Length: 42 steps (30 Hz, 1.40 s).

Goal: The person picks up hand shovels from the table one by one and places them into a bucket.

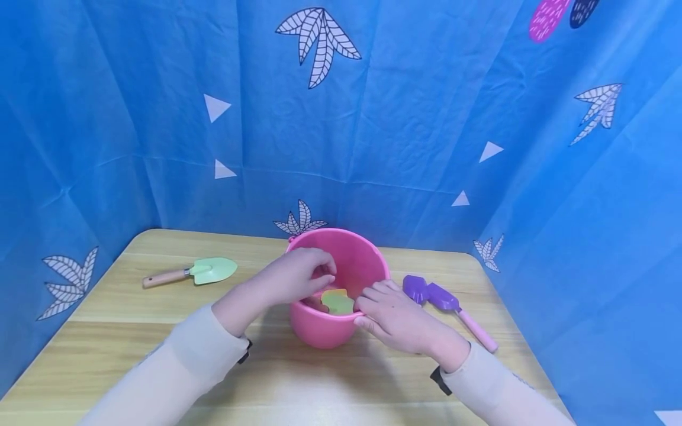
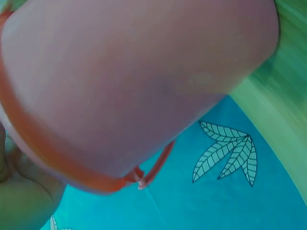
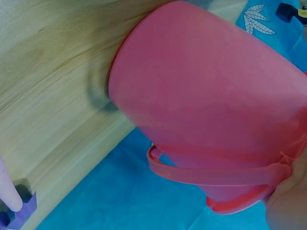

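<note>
A pink bucket [image 1: 322, 332] stands on the table between both hands. My left hand [image 1: 305, 273] reaches over its left rim, fingers bent loosely above the opening, and I see nothing between finger and thumb. The right hand [image 1: 396, 318] grips the rim on the near right side, fingers over the edge and thumb outside. Inside the bucket lies a light green piece [image 1: 337, 303] with something yellow-orange behind it; their kind cannot be made out. In the right wrist view the bucket's handle [image 3: 216, 176] hangs along its outer wall.
A small trowel [image 1: 213, 270] with a light green blade and wooden handle lies on the left of the table [image 1: 133, 331]. Purple toy shovels [image 1: 442, 297], one with a pink handle [image 1: 478, 330], lie to the right. A blue patterned cloth [image 1: 341, 130] hangs around the table.
</note>
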Available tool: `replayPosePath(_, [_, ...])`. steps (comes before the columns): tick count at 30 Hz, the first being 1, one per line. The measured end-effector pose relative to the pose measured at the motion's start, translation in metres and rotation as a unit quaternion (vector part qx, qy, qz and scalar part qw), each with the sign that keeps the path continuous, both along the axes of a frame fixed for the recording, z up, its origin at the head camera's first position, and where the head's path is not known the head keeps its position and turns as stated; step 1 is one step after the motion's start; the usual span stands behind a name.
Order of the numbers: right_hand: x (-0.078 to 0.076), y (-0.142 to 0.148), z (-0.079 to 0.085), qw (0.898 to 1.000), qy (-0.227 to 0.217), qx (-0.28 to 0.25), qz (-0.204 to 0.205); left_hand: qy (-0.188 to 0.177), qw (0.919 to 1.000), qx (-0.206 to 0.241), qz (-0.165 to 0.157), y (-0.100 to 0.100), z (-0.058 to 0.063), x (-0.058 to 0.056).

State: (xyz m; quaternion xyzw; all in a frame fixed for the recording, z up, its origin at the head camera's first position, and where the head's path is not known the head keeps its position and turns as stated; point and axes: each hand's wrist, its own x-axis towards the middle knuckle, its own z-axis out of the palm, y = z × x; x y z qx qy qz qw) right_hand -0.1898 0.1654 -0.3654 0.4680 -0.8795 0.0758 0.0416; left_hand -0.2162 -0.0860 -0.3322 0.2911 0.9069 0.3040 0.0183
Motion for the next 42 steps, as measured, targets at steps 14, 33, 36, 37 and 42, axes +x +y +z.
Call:
replayPosePath(14, [-0.001, 0.001, -0.001, 1.0, 0.011, 0.001, 0.004, 0.078, 0.9924, 0.07, 0.065, -0.04, 0.015, 0.011])
replayPosePath(33, [-0.001, 0.001, -0.008, 0.999, 0.029, -0.004, 0.012, 0.136, 0.9782, 0.087, 0.13, -0.08, 0.008, 0.012])
replayPosePath(36, [-0.001, 0.001, -0.008, 0.999, 0.031, -0.002, 0.011, 0.146, 0.9753, 0.088, 0.14, -0.089, 0.007, 0.01])
replayPosePath(37, [-0.001, 0.001, -0.008, 0.999, 0.031, -0.001, 0.011, 0.147, 0.9744, 0.089, 0.145, -0.092, 0.006, 0.009])
replayPosePath(42, [0.0, 0.001, -0.008, 1.0, 0.029, 0.001, 0.007, 0.15, 0.9703, 0.084, 0.17, -0.106, 0.0, 0.008])
